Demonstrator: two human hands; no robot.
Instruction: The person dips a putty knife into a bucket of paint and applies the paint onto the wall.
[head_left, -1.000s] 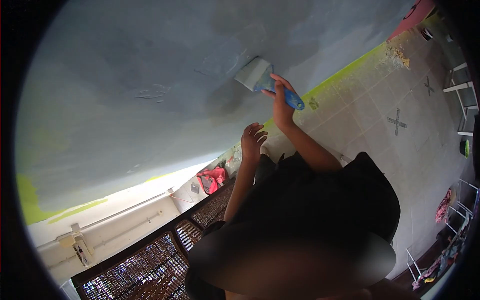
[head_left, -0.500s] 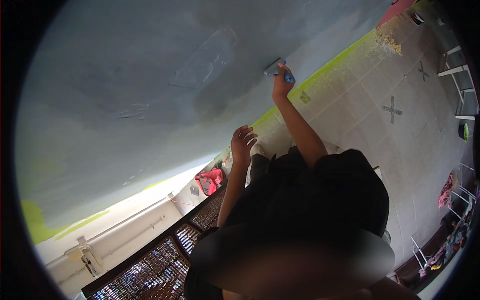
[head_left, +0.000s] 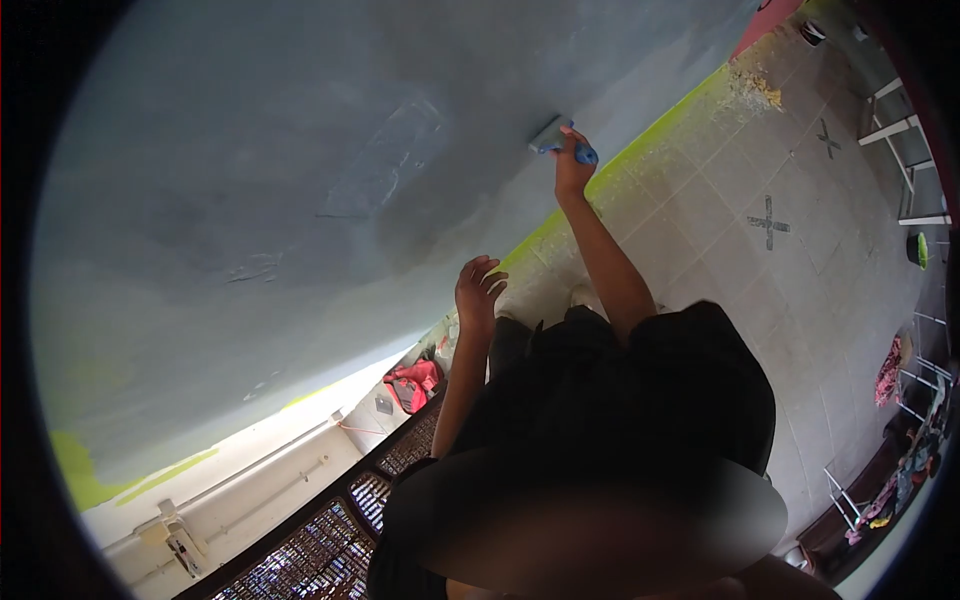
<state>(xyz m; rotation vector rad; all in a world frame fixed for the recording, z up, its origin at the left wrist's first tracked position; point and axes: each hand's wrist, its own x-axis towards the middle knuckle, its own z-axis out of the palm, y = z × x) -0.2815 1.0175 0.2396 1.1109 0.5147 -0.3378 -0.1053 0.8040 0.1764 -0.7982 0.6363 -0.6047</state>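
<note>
My right hand (head_left: 574,165) is closed round a blue-handled tool (head_left: 551,135) with a wide, flat grey head. I cannot make out whether it is a brush or a scraper. The head lies against the grey wall (head_left: 250,150), close to a darker patch that looks damp. Lower and to the left, my left hand (head_left: 480,293) is raised beside the wall with its fingers apart and slightly bent, holding nothing. Whether it touches the wall is unclear. Raised or peeling marks (head_left: 385,165) show on the wall left of the tool.
A lime-green strip (head_left: 650,150) borders the wall's foot. The tiled floor (head_left: 700,240) bears cross marks and crumbly debris (head_left: 765,92). A red bag (head_left: 413,385) sits by a dark slatted bench (head_left: 300,550). White-framed furniture (head_left: 895,130) and a green-rimmed pot (head_left: 916,250) stand right.
The view has shifted slightly. My right hand and the tool are a little farther right in view, still at the wall. My left hand stays raised with its fingers spread.
</note>
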